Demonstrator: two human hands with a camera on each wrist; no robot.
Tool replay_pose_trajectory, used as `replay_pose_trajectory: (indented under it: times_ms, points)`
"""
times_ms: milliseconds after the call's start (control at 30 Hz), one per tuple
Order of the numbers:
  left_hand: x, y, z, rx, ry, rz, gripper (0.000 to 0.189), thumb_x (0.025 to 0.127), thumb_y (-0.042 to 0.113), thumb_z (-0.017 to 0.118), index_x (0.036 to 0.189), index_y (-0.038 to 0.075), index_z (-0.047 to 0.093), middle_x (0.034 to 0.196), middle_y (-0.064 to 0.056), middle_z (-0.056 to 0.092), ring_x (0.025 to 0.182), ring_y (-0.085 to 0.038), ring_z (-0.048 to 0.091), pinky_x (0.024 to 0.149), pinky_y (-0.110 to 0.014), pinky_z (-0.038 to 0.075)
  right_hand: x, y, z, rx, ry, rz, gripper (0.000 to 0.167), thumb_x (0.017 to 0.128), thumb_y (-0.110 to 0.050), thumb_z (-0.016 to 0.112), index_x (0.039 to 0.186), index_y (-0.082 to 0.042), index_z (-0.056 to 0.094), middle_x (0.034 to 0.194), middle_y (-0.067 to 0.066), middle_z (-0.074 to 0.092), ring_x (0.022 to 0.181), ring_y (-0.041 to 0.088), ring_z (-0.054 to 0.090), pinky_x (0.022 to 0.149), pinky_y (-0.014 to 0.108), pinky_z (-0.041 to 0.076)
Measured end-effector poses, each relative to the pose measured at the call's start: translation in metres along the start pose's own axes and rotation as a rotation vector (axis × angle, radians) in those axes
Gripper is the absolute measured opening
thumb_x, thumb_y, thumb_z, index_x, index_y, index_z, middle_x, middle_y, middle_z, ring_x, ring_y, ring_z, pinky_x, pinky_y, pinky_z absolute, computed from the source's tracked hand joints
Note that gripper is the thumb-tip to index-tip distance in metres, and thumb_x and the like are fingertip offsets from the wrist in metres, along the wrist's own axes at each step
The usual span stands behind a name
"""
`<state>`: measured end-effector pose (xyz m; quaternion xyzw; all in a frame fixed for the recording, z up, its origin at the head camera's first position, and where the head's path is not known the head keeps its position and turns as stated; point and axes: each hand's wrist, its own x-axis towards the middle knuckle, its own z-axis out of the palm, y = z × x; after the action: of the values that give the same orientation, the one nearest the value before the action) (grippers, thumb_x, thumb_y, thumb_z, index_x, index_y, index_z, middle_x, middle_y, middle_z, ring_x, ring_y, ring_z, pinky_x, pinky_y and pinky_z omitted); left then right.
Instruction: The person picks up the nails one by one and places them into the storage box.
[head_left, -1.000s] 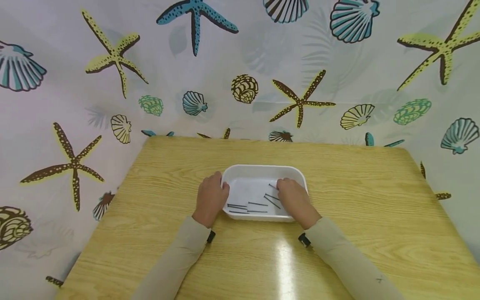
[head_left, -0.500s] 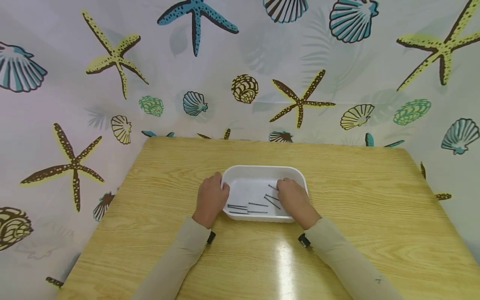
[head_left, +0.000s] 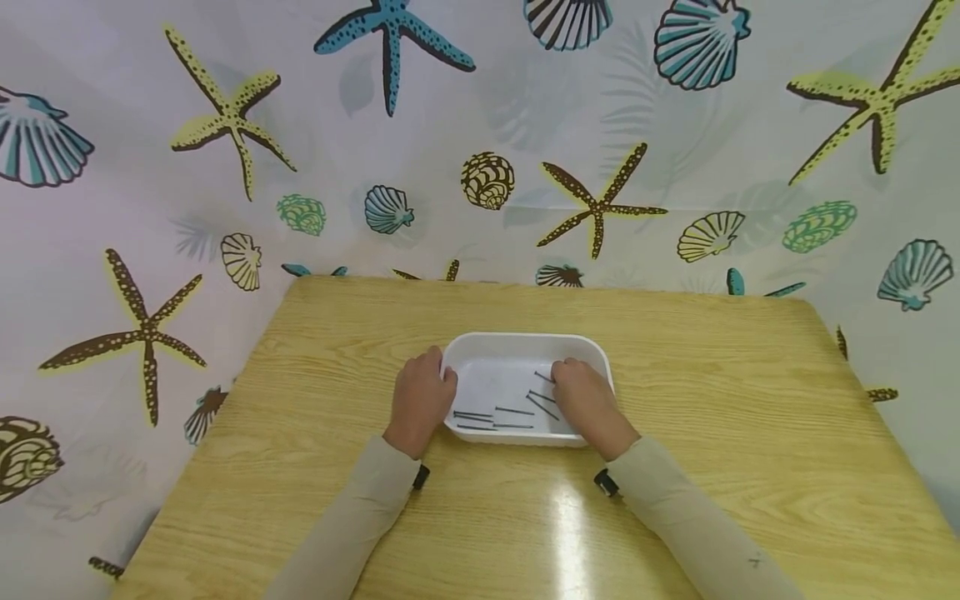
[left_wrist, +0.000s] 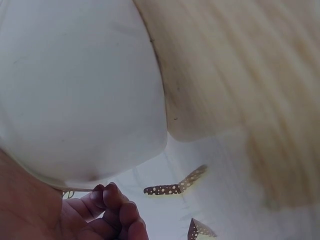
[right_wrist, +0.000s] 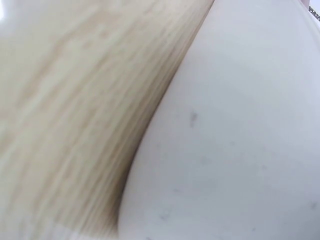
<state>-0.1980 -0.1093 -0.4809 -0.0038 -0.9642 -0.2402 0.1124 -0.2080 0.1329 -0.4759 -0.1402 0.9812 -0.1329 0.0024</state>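
Note:
A white tray (head_left: 517, 343) stands on the wooden table with several dark nails (head_left: 514, 410) lying loose in it. At its left end my left hand (head_left: 422, 400) grips the rim, the thumb on the inner side. In the left wrist view the curled fingers (left_wrist: 129, 212) show beside the tray's pale wall (left_wrist: 85, 100). My right hand (head_left: 588, 400) reaches over the near right rim into the tray, knuckles up. One nail (head_left: 543, 377) runs partly beneath its fingers. Those fingertips are hidden, and the right wrist view shows only the tray's outer wall (right_wrist: 225, 140) and tabletop.
The light wood table (head_left: 330, 333) extends around the tray on all sides. Behind it and along both sides hangs a white cloth (head_left: 427, 125) printed with starfish and shells. A dark wrist device (head_left: 606, 482) shows at the right sleeve (head_left: 690, 517).
Both hands, the tray and the nails keep their places. Only the head view has shifted very slightly.

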Motion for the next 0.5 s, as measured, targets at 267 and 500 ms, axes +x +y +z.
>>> replay_pose_trajectory:
  times_ms: [267,500]
  points:
    - [-0.0008,-0.0010,-0.0009,0.012,-0.001,-0.002,0.014,0.088,0.019,0.054,0.080,0.007,0.053,0.065,-0.004,0.050,0.058,-0.018,0.047,0.052,-0.032,0.036,-0.0014,-0.0034,0.0005,0.051,0.113,-0.034,0.009,0.083,-0.006,0.063,0.090,-0.002,0.065,0.083,0.007,0.060,0.077,0.021,0.057,0.067,0.036,0.048]
    - [-0.0005,-0.0009,-0.0011,0.001,0.011,0.003,0.015,0.087,0.018,0.054,0.078,0.007,0.053,0.064,-0.005,0.051,0.057,-0.018,0.047,0.050,-0.032,0.036,-0.0045,-0.0052,-0.0054,0.088,0.244,-0.060,0.011,0.085,-0.011,0.060,0.093,-0.004,0.065,0.084,0.005,0.060,0.075,0.017,0.055,0.064,0.032,0.046]
